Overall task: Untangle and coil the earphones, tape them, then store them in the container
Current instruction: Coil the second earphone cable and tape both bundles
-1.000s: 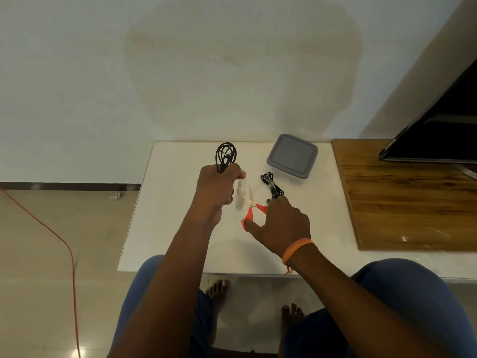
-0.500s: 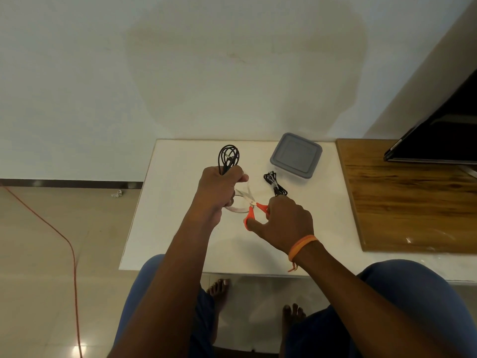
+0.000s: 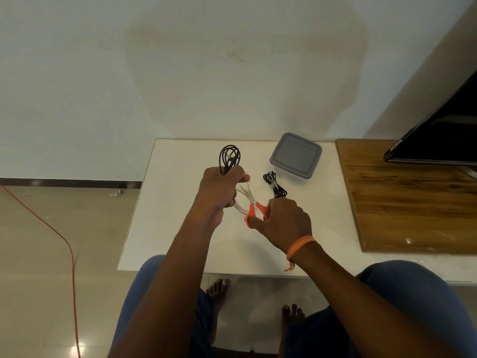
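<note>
My left hand (image 3: 219, 189) grips a coiled pair of black earphones (image 3: 229, 157), whose loops stick up above the fist. A roll of clear tape (image 3: 238, 206) hangs below that hand. My right hand (image 3: 284, 223) holds orange-handled scissors (image 3: 254, 205), their blades spread apart and pointing up toward my left hand's fingers. A second black earphone bundle (image 3: 275, 184), bound at its middle, lies on the white table (image 3: 180, 215) just beyond my right hand. The grey lidded container (image 3: 296, 155) stands at the table's back right.
A wooden board (image 3: 413, 202) adjoins the table on the right, with a dark screen (image 3: 438, 135) above it. An orange cable (image 3: 51, 228) runs along the floor on the left. My knees and bare feet are below the table's near edge.
My right hand has brought the scissors up and left to my left hand, and the blades have spread. The tape roll has come into view under my left hand.
</note>
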`<state>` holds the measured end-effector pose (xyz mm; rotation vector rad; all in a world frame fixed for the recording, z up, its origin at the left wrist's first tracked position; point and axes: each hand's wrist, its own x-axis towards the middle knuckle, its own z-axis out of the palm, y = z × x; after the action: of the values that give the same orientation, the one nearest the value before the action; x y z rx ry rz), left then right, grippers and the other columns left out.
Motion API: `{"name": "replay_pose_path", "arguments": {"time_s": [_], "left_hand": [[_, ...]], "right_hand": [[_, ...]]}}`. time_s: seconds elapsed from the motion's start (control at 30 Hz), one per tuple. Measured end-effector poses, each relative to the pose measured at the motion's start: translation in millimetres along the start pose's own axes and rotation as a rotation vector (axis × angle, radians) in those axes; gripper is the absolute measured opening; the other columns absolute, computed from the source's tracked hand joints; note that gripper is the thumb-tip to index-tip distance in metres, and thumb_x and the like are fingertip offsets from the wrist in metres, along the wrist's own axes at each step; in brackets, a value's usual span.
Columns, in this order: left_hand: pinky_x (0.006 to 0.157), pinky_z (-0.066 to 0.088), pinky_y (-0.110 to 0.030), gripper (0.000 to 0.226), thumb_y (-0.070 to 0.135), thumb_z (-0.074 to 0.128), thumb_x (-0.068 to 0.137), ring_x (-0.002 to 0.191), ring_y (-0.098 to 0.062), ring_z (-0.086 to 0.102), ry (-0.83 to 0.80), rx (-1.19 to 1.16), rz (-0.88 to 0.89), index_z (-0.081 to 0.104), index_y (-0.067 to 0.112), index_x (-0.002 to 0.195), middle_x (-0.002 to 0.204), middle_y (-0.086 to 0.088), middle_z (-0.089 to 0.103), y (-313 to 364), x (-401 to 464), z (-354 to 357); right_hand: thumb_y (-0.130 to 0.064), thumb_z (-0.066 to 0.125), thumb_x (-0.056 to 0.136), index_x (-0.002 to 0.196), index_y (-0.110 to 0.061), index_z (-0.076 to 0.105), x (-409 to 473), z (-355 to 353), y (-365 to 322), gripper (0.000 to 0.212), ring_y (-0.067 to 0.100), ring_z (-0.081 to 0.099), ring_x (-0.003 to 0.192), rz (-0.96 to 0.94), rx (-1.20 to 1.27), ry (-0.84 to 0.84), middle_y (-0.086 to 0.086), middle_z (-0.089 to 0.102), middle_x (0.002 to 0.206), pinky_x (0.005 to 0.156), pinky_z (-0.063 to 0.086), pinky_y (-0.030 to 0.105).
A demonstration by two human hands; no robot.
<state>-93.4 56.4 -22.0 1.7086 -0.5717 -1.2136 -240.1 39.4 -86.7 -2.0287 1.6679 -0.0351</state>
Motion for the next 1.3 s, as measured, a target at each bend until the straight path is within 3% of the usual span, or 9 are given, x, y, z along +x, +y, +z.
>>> {"name": "replay_pose_path", "arguments": {"time_s": [0.43,0.57,0.67,0.77,0.9,1.1,1.3], "left_hand": [[0.049,0.028,-0.027,0.018,0.016,0.057,0.088,0.047,-0.014,0.027,0.034,-0.069,0.015,0.067,0.012,0.074,0.087,-0.014,0.059,0,7,-4],[0.048,0.028,-0.025,0.016,0.015,0.057,0.090,0.047,-0.013,0.027,0.018,-0.091,0.011,0.064,0.011,0.075,0.094,-0.010,0.073,5,6,-7],[0.048,0.029,-0.024,0.016,0.015,0.057,0.091,0.046,-0.012,0.026,-0.055,-0.143,-0.035,0.060,0.013,0.076,0.097,-0.007,0.074,9,5,-10],[0.045,0.028,-0.022,0.016,0.014,0.054,0.093,0.042,-0.009,0.023,-0.184,-0.260,-0.145,0.053,0.014,0.077,0.099,-0.007,0.073,11,5,-10],[0.040,0.028,-0.019,0.016,0.014,0.049,0.094,0.036,-0.006,0.023,-0.337,-0.367,-0.253,0.050,0.015,0.079,0.099,-0.006,0.074,10,3,-10],[0.041,0.024,-0.018,0.019,0.013,0.046,0.095,0.035,-0.005,0.022,-0.412,-0.380,-0.271,0.052,0.014,0.076,0.099,-0.006,0.074,8,1,-8],[0.041,0.025,-0.018,0.019,0.012,0.046,0.095,0.035,-0.005,0.022,-0.441,-0.352,-0.268,0.053,0.013,0.077,0.102,-0.008,0.074,5,-1,-8]], "right_hand": [[-0.052,0.055,0.092,0.085,-0.017,0.060,1,-2,8,0.036,0.011,0.051,0.058,-0.056,-0.022,-0.023,-0.002,0.056,0.072,0.064,0.043,0.024],[-0.052,0.064,0.086,0.078,-0.020,0.060,5,-9,20,0.034,0.014,0.058,0.064,-0.015,-0.015,-0.030,-0.001,0.060,0.072,0.067,0.052,0.028],[-0.054,0.068,0.081,0.073,-0.019,0.060,13,-23,44,0.036,0.017,0.058,0.062,0.088,-0.005,0.077,0.001,0.062,0.069,0.060,0.046,0.027],[-0.052,0.068,0.083,0.084,-0.011,0.067,24,-35,74,0.041,0.020,0.056,0.062,0.225,-0.070,0.197,0.002,0.060,0.070,0.056,0.039,0.023],[-0.044,0.063,0.090,0.103,-0.008,0.068,25,-21,102,0.038,0.025,0.065,0.076,0.342,-0.228,0.165,0.009,0.067,0.091,0.067,0.055,0.033],[-0.036,0.064,0.091,0.108,-0.010,0.060,19,-3,106,0.031,0.026,0.070,0.083,0.310,-0.338,0.161,0.009,0.058,0.106,0.067,0.056,0.035],[-0.020,0.053,0.098,0.112,-0.012,0.064,20,-6,94,0.020,0.023,0.070,0.092,0.142,-0.529,0.058,0.005,0.068,0.104,0.075,0.055,0.031]]}}
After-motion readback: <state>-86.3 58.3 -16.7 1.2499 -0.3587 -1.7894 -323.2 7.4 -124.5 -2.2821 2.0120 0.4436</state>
